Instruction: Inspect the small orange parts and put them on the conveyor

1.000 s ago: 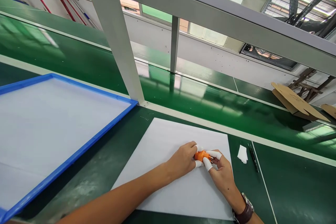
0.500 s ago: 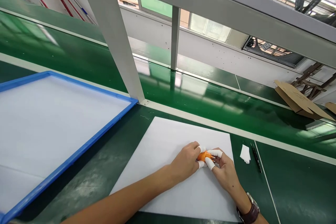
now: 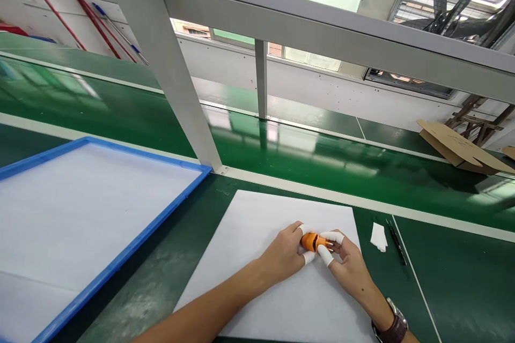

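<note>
Over a white sheet (image 3: pixel 257 225), both hands pinch a small orange electrical plug (image 3: pixel 309 241). My left hand (image 3: pixel 286 253) grips its rounded left end between thumb and fingers. On the other side, my right hand (image 3: pixel 349 263) is closed on the narrower part, where metal pins stick out to the right. A dark gap shows around the middle of the plug, between its two orange parts; I cannot tell whether they are fully apart. White finger cots cover the thumb and fingertips on each hand. The fingers partly hide the plug.
Right of the sheet lie a few white finger cots (image 3: pixel 378 237) and black tweezers (image 3: pixel 396 242) on the green table (image 3: pixel 462 278). A blue-framed white tray (image 3: pixel 161 220) is at left. A grey metal post (image 3: pixel 177 75) rises behind; cardboard (image 3: pixel 462 144) lies farther back.
The view has tilted up slightly. More of the orange plug shows between the hands, and a dark gap now appears at its middle. Both hands keep their grip.
</note>
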{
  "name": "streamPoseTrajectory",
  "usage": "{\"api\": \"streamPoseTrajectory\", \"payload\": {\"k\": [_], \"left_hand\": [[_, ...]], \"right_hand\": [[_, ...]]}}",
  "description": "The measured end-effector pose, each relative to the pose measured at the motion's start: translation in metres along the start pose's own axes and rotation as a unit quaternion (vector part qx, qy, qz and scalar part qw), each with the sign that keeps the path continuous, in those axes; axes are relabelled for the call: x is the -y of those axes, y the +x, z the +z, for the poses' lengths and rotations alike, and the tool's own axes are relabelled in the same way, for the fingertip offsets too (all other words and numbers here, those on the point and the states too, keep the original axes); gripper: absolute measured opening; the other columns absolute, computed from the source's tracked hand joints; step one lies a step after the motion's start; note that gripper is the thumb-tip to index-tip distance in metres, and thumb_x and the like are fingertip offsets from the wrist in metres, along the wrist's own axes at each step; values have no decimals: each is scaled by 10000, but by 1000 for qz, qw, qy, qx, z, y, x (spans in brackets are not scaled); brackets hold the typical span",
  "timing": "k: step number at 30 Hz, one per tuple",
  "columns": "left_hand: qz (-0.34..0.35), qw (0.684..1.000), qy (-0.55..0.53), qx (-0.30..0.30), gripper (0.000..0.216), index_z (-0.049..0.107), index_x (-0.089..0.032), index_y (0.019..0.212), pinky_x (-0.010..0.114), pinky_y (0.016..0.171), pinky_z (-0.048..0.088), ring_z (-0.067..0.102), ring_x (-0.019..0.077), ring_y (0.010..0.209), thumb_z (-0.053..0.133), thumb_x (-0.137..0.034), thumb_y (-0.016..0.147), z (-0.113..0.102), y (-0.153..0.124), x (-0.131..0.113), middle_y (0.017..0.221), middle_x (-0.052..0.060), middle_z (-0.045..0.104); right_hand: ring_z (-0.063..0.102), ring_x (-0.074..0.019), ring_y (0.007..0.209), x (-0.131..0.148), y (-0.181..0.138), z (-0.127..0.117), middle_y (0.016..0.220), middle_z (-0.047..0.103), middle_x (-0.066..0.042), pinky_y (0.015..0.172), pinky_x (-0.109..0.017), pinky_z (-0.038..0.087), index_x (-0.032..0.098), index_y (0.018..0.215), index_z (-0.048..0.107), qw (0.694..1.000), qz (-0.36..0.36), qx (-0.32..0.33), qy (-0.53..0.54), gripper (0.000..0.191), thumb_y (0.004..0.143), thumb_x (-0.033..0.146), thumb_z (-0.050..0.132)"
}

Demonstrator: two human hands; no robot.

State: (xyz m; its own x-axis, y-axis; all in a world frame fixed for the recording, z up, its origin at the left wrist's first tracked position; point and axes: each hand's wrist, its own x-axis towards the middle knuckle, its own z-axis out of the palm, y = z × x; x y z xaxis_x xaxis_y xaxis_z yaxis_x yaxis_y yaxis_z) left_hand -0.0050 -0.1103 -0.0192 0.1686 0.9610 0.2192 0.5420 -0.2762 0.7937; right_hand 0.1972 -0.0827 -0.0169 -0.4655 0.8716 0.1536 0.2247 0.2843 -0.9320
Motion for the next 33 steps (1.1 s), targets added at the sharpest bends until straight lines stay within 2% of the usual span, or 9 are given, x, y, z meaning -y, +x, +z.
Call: {"api": "streamPoseTrajectory", "payload": {"k": [4,11,14,20,23,26,29,33], "left_hand": [[18,1000,15,-5,394,649,-254,1147,278,681,538,597,140,748,749,-126,787,4,-1,5,1009,12,653],[42,998,39,-22,338,636,-211,1046,275,661,548,616,147,752,786,-81,773,10,-2,13,1012,23,674],[43,998,38,-27,366,633,-204,1041,266,643,543,615,144,744,819,-75,753,11,-3,13,1004,25,681],[43,997,52,-33,221,616,-203,877,276,646,551,612,145,743,803,-122,790,14,-2,12,994,37,670],[43,998,53,-15,211,629,-209,945,283,649,553,603,142,733,764,-117,811,11,-1,10,1031,45,669],[28,999,20,10,288,635,-218,1072,290,648,552,586,137,711,756,-151,820,5,-1,6,1032,43,660],[10,1000,-14,15,307,633,-226,1119,309,652,554,557,133,676,747,-231,834,1,0,3,995,32,647],[19,999,-49,-6,308,623,-226,1148,314,654,569,557,118,677,674,-201,846,1,0,5,1114,59,629]], "right_hand": [[692,-221,964,0,-1,4,1084,697,-79,877,-415,635,261,1130,641,1000,-16,-6,-22,171,967,295,604],[659,-219,932,0,-3,6,1053,669,-65,806,-400,584,293,1163,618,994,-64,-2,-89,181,1003,258,540],[648,-216,900,1,-2,6,990,658,-54,800,-399,586,286,1125,627,996,-45,-1,-75,154,996,260,547],[674,-208,879,2,4,3,977,685,-48,801,-385,613,275,1062,672,1000,-5,13,-25,124,959,297,606],[700,-208,885,3,5,4,995,708,-53,800,-371,621,265,1040,686,1000,13,2,20,132,936,337,648],[706,-205,870,5,8,2,1012,721,-59,793,-359,613,249,1003,694,997,31,-6,64,177,906,397,700],[686,-194,791,6,9,-4,915,722,-54,756,-351,583,223,949,705,992,66,14,104,284,949,496,628],[678,-203,726,1,10,-11,779,712,-52,742,-366,553,185,982,685,980,116,3,164,449,1006,582,476]]}}
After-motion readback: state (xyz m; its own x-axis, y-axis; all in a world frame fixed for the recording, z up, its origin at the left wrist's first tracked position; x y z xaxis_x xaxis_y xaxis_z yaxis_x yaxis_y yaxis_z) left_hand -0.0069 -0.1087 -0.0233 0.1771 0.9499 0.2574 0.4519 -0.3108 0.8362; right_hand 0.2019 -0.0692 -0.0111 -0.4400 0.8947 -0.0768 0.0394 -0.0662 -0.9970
